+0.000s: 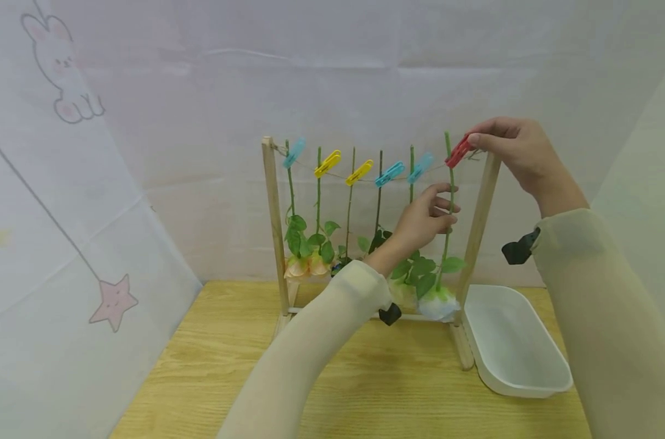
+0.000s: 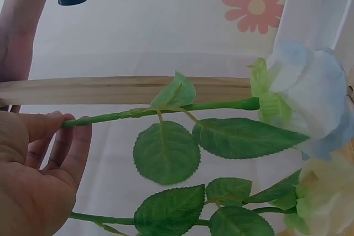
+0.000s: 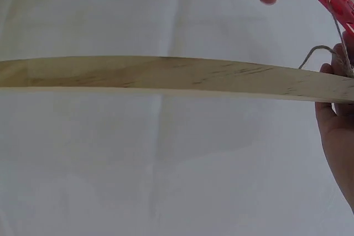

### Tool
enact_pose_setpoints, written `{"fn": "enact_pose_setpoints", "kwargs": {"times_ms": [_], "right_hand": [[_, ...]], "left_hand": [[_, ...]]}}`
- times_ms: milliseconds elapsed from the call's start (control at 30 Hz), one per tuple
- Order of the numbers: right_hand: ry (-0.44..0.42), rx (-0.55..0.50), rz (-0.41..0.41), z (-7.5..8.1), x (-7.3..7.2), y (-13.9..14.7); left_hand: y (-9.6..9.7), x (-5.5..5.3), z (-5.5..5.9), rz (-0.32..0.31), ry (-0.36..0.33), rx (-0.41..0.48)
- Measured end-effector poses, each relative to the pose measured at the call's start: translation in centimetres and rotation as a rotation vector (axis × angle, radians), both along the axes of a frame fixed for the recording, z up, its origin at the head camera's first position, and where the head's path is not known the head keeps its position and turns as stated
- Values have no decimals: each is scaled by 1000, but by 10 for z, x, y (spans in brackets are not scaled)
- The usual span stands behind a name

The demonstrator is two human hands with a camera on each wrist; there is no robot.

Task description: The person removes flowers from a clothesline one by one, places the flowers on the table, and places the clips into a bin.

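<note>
My right hand (image 1: 529,155) pinches a red clothespin (image 1: 458,152) at the right end of a string (image 1: 337,175) on a wooden rack. The clothespin's tip meets the upper stem of a white-blue rose (image 1: 439,303), which hangs bloom down. Lower on that stem, the thumb and fingers of my left hand (image 1: 422,216) hold it; in the left wrist view the green stem (image 2: 110,117) runs from the fingertips to the bloom (image 2: 312,98). Beside it hangs a cream rose (image 2: 326,197). In the right wrist view the red clothespin (image 3: 338,4) sits at the edge.
Several more upside-down flowers hang leftward from blue and yellow clothespins (image 1: 359,173). The rack's right post (image 1: 481,225) stands just beside the held rose. A white basin (image 1: 521,390) sits on the wooden table (image 1: 211,360) at right. White cloth (image 1: 332,79) hangs behind.
</note>
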State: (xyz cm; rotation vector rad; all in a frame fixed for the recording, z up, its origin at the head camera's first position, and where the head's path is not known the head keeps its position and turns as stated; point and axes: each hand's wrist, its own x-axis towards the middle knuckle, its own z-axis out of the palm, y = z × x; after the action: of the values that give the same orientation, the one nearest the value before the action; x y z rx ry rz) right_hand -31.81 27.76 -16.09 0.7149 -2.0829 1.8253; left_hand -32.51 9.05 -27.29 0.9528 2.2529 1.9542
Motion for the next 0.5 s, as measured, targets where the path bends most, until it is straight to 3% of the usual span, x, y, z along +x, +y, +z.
{"fn": "enact_pose_setpoints", "kwargs": {"times_ms": [133,267,500], "right_hand": [[32,-92,9,2,1,1],[57,-242,74,3,2,3],[73,-395,99,2,7,7]], "left_hand": [[-1,2,-3,-3,-1,-1],[0,5,-7,-22,25,-31],[0,20,-6,-59,63,-79]]}}
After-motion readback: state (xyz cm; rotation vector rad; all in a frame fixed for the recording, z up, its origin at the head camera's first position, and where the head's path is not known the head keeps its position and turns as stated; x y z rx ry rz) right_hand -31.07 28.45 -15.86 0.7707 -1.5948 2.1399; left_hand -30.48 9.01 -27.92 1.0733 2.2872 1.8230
